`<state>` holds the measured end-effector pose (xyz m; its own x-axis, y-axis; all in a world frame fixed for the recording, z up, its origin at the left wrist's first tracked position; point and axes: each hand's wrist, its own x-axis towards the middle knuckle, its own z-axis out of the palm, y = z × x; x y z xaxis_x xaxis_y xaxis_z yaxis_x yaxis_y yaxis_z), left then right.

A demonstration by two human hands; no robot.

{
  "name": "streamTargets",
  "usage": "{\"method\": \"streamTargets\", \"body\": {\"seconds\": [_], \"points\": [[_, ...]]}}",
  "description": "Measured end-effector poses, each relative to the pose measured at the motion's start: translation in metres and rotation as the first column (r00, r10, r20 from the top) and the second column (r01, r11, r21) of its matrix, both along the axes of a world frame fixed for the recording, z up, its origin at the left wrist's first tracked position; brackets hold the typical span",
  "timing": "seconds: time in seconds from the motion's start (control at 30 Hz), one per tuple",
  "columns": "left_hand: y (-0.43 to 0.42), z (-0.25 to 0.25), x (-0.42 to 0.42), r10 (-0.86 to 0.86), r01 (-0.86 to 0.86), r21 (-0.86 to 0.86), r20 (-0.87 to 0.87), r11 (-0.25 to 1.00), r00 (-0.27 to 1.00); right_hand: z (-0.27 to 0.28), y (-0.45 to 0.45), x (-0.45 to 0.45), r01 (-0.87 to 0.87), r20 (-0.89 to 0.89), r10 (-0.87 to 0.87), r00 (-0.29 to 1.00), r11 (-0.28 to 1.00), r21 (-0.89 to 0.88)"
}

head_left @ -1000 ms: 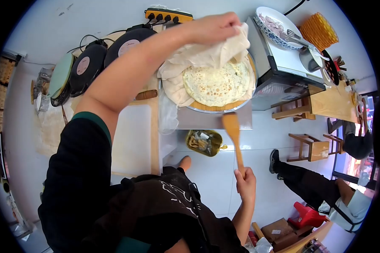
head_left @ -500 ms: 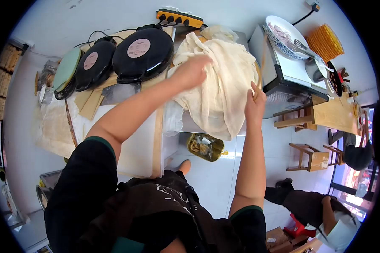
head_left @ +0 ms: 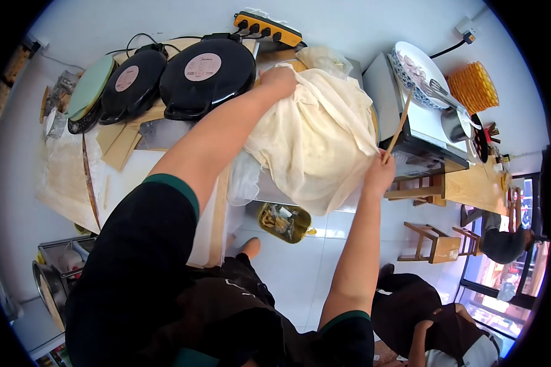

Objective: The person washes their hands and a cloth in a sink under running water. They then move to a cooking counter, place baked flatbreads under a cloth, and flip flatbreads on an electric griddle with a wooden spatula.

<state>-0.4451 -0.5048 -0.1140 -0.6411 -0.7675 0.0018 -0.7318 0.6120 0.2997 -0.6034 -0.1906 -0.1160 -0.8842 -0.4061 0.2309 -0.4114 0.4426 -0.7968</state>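
A cream cloth [head_left: 315, 131] lies draped over something rounded on the metal counter; what it covers is hidden. At its far left edge, my left hand [head_left: 280, 81] is closed on a gathered fold. My right hand [head_left: 379, 175] is at the cloth's right side, closed around a thin wooden stick [head_left: 400, 125] that points up and away. A corner of the cloth runs taut to the right hand and appears pinched there too.
Two black electric griddles [head_left: 208, 76] stand left, below an orange power strip [head_left: 268, 29]. A white cabinet [head_left: 422, 119] on the right carries a patterned bowl [head_left: 419, 72] and a pot [head_left: 457, 124]. A bin [head_left: 284, 222] sits on the floor. A person in a dark apron [head_left: 410, 312] is at lower right.
My left hand has moved up and left to the cloth's far edge. My right hand has shifted down and right, tilting the stick. The cloth is spread wider and flatter.
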Motion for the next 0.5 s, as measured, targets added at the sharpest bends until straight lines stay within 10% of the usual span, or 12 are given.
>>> {"method": "streamTargets", "body": {"seconds": [0.07,0.2,0.27,0.33,0.37,0.47,0.5], "points": [[0.067,0.085,0.017,-0.025,0.029,0.029,-0.151,0.999,0.988,0.018,0.01,0.005,0.043,0.052,-0.039,0.998,0.995,-0.09],[0.159,0.074,0.064,-0.679,0.439,-0.583,-0.288,0.684,0.675,0.032,0.005,0.014,-0.02,0.167,0.077,0.983,0.948,-0.318],[0.21,0.054,0.099,-0.74,0.71,-0.365,0.078,0.602,0.668,0.051,-0.016,0.028,-0.069,0.321,0.162,0.933,0.957,-0.282],[0.227,0.046,0.12,-0.779,0.781,-0.1,0.061,0.617,0.624,0.03,-0.041,0.028,-0.225,0.074,0.257,0.964,0.928,-0.296],[0.23,0.042,0.126,-0.795,0.794,0.041,0.045,0.606,0.605,0.023,-0.052,0.028,-0.245,0.053,0.269,0.962,0.93,-0.273],[0.205,0.073,0.123,-0.57,0.329,-0.52,-0.415,0.788,0.709,0.026,-0.072,0.045,-0.269,0.113,0.269,0.956,0.963,-0.018],[0.192,0.069,0.119,-0.538,0.301,-0.555,-0.33,0.775,0.776,0.03,-0.076,0.051,-0.271,0.144,0.256,0.956,0.958,0.094]]}}
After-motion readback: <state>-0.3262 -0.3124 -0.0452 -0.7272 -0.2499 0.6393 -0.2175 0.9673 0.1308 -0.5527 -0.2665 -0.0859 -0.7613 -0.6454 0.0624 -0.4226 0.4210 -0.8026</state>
